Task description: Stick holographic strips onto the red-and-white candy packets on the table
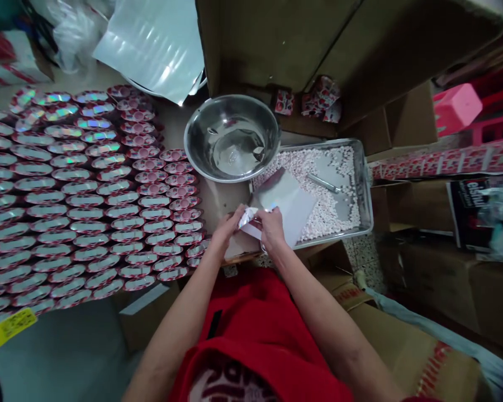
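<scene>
A small shiny foil packet (pixel 247 216) is held in front of my body. My left hand (pixel 227 228) is closed around its left end. At the packet's right end my right hand (pixel 272 228) is closed, with the fingertips pinching the foil; they partly hide it. Beneath my hands lies a smooth white sheet (pixel 295 201), overlapping the left part of a metal tray (pixel 366 192). Small whitish-pink pellets (pixel 318 215) are spread in that tray, and a metal tube-like tool (pixel 324 183) rests among them. Just beyond my hands stands a steel bowl (pixel 230 142).
Rows of red-and-white packs (pixel 84 201) stand tightly packed on the left. An open cardboard box (pixel 268 44) is behind the bowl, with several small packets (pixel 321 97) inside. Printed strips (pixel 448 161) and cartons (pixel 436 279) are on the right.
</scene>
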Available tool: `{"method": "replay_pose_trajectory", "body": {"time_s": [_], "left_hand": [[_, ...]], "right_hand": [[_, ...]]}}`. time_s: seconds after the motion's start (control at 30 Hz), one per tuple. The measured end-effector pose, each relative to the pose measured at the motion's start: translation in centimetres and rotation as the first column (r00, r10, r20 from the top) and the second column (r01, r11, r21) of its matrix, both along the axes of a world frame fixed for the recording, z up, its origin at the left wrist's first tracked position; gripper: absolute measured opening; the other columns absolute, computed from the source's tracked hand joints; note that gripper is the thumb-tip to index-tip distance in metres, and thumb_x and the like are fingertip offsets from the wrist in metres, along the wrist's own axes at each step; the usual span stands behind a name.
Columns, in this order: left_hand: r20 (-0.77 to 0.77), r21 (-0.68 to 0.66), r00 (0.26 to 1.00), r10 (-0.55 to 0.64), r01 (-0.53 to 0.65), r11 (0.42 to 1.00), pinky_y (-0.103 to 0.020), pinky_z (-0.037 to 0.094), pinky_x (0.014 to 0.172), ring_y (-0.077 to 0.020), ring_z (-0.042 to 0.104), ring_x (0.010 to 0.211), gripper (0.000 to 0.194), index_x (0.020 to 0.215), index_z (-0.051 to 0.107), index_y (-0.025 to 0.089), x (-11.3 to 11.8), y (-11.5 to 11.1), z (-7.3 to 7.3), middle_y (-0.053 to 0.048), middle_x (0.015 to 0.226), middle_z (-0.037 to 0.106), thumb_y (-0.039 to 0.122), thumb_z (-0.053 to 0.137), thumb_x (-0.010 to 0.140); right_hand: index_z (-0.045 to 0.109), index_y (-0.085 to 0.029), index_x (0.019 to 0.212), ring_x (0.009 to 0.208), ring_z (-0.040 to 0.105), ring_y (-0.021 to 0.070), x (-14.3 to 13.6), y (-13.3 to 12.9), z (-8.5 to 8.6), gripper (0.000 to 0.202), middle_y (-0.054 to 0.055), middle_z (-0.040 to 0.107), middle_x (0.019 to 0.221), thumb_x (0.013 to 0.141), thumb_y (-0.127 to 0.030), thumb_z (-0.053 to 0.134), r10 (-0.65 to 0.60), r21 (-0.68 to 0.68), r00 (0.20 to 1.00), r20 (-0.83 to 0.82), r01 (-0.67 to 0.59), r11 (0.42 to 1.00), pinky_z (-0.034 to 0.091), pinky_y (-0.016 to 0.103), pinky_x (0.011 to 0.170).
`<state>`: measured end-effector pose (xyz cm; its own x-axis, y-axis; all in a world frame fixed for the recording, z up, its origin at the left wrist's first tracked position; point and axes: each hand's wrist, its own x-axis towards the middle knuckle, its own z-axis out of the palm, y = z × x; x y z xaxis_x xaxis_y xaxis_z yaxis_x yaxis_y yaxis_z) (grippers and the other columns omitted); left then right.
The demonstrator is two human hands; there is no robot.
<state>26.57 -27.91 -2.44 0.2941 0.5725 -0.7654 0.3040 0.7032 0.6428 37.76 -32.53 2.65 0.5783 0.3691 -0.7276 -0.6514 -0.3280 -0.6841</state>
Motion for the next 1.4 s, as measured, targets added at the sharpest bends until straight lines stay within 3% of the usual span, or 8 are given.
{"method": "replay_pose_trajectory", "body": {"time_s": [0.13,0.23,0.33,0.43,0.6,0.87,1.23,1.4], "left_hand": [[0.024,0.063,0.995,0.092,-0.093,0.994,-0.027,0.047,0.061,-0.0164,0.061,0.064,0.062,0.094,0.077,0.013,-2.0,0.8,0.9,-0.005,0.079,0.074,0.057,0.091,0.054],[-0.161,0.245,0.984,0.079,-0.038,0.969,-0.026,0.046,0.063,-0.0171,0.062,0.068,0.046,0.088,0.077,0.017,-3.3,2.0,1.2,-0.002,0.077,0.073,0.046,0.091,0.054],[-0.358,0.369,0.933,-0.028,0.169,0.914,-0.025,0.042,0.063,-0.0175,0.061,0.070,0.026,0.077,0.077,0.020,-3.6,2.7,1.5,0.000,0.072,0.072,0.039,0.086,0.061],[-0.388,0.399,0.919,-0.079,0.244,0.884,-0.026,0.041,0.064,-0.0173,0.061,0.070,0.018,0.075,0.077,0.020,-3.2,2.8,1.5,0.000,0.072,0.072,0.033,0.083,0.064],[-0.155,0.304,0.988,0.018,0.030,0.952,-0.026,0.045,0.065,-0.0169,0.063,0.069,0.023,0.083,0.079,0.019,-2.3,2.3,0.9,0.000,0.075,0.073,0.028,0.080,0.062],[0.070,-0.142,0.975,0.213,-0.202,0.969,-0.029,0.048,0.058,-0.0159,0.060,0.057,0.041,0.077,0.073,0.015,-1.8,2.4,1.3,-0.003,0.066,0.070,0.031,0.089,0.043],[-0.153,0.220,0.987,0.049,-0.014,0.975,-0.026,0.043,0.061,-0.0161,0.059,0.063,0.032,0.085,0.079,0.015,-1.2,1.1,1.5,0.000,0.070,0.070,0.036,0.080,0.060],[-0.290,0.330,0.956,0.034,0.066,0.942,-0.029,0.047,0.069,-0.0199,0.064,0.070,0.018,0.084,0.081,0.018,0.6,1.6,0.2,-0.002,0.071,0.071,0.027,0.079,0.069]], "right_hand": [[0.054,-0.023,0.091,0.069,0.067,0.0180,-0.4,-3.1,-0.1,0.038,0.001,0.071,0.080,0.062,-0.023,0.079,0.159,-0.037,0.971,-0.177,-0.168,0.985,0.058,0.031,0.066],[0.057,-0.023,0.081,0.068,0.066,0.0210,0.2,-5.9,-0.2,0.028,0.002,0.067,0.070,0.079,-0.042,0.077,0.488,-0.330,0.863,0.129,-0.427,0.842,0.054,0.033,0.066],[0.068,-0.021,0.087,0.080,0.066,0.0230,0.9,-7.0,0.1,0.026,0.006,0.071,0.080,0.096,-0.046,0.064,0.740,-0.556,0.420,0.525,-0.489,0.672,0.051,0.034,0.078],[0.072,-0.019,0.119,0.103,0.063,0.0266,1.5,-4.9,-0.2,0.029,0.013,0.074,0.112,0.105,-0.032,0.050,0.693,-0.571,-0.004,0.721,-0.568,0.592,0.048,0.039,0.093],[0.068,-0.017,0.134,0.110,0.055,0.0315,2.2,-0.1,-2.7,0.035,0.016,0.069,0.126,0.105,-0.027,0.050,0.674,-0.707,-0.333,0.659,-0.579,0.405,0.044,0.044,0.094],[0.057,-0.016,0.150,0.133,0.049,0.0306,2.1,-3.5,-3.9,0.048,0.014,0.058,0.154,0.103,-0.014,0.046,0.593,-0.657,-0.391,0.704,-0.675,0.335,0.041,0.045,0.107],[0.076,-0.023,0.096,0.091,0.056,0.0259,4.0,-5.3,-1.3,0.013,0.007,0.070,0.087,0.097,-0.025,0.064,0.542,-0.584,-0.290,0.788,-0.631,0.511,0.037,0.039,0.080],[0.076,-0.024,0.091,0.075,0.058,0.0214,3.9,-6.5,2.1,0.020,0.004,0.071,0.077,0.100,-0.025,0.059,0.507,-0.485,-0.211,0.836,-0.717,0.501,0.036,0.038,0.074]]}}
